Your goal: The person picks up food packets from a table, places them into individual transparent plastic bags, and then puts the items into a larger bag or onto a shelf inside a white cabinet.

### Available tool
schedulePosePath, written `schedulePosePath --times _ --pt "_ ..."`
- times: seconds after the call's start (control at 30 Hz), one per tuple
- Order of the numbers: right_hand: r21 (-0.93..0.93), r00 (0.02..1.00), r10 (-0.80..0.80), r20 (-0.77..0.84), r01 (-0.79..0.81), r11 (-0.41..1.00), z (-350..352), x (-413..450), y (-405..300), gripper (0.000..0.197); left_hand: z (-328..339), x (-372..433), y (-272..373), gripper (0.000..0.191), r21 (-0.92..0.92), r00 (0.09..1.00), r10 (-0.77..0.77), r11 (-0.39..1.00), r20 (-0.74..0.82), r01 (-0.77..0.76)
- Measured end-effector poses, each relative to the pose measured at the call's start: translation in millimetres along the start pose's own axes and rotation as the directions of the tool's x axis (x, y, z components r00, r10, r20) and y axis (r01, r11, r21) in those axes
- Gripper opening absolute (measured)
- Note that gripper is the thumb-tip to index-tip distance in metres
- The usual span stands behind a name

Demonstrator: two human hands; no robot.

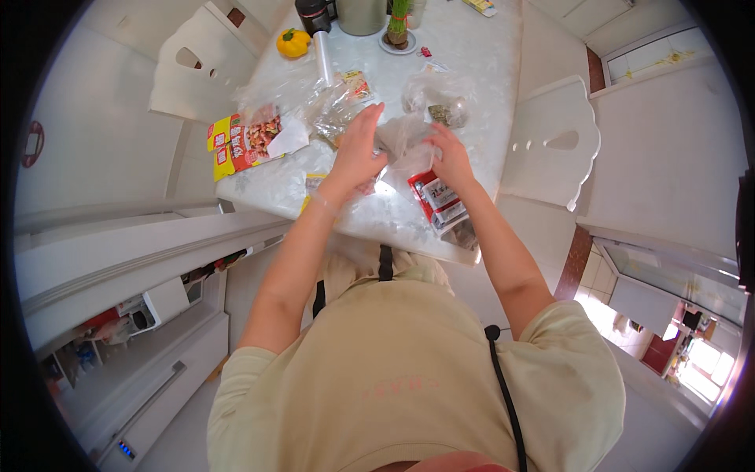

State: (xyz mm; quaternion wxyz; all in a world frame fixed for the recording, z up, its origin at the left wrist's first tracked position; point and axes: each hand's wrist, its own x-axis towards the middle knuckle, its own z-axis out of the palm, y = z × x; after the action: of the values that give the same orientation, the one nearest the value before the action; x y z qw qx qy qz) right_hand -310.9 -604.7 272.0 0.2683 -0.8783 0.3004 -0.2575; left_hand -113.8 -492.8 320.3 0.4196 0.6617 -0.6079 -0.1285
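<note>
Over the near part of a marbled white table (377, 213), my right hand (449, 154) has its curled fingers on the edge of a clear plastic bag (406, 137). My left hand (358, 150) is at the bag's left side, fingers extended and thumb apart; whether it touches the bag cannot be told. Below my right hand lies a red and white food packet (433, 197), partly hidden by the wrist. Another clear bag (451, 109) with dried greenish contents rests just beyond. A red and yellow food pouch (250, 141) lies at the left edge. A small yellow packet is partly behind my left wrist.
At the far side stand a yellow bell pepper (293, 43), a dark mug (315, 16), a grey-green container (361, 15) and a green plant on a saucer (398, 42). A roll of clear film (323, 58) lies nearer. White chairs (545, 141) flank the table.
</note>
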Motion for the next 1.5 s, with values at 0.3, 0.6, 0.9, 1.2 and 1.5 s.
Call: schedulePosePath --times 0.3,0.6,0.9,1.2,1.5 --pt "0.117 0.922 0.384 -0.050 -0.377 0.919 -38 37 51 0.031 26 -1 -35 0.033 -0.341 0.879 -0.190 0.870 0.437 0.357" --pt "-0.211 0.886 0.437 -0.156 -0.462 0.861 7 59 134 0.025 -24 11 -20 0.049 -0.297 0.745 -0.257 0.799 0.616 0.522" --pt "0.824 0.544 0.821 0.173 -0.536 0.181 -35 33 98 0.017 80 131 -88 0.056 -0.075 0.997 -0.073 0.994 0.036 0.076" --pt "0.841 0.695 0.562 0.450 -0.118 -0.528 -17 -2 99 0.020 136 145 -140 0.028 -0.454 0.810 -0.528 0.674 0.257 0.583" --pt "0.907 0.588 0.696 0.412 -0.193 -0.374 -6 24 72 0.024 61 112 -133 0.024 -0.806 0.482 -0.649 -0.428 0.589 0.409"
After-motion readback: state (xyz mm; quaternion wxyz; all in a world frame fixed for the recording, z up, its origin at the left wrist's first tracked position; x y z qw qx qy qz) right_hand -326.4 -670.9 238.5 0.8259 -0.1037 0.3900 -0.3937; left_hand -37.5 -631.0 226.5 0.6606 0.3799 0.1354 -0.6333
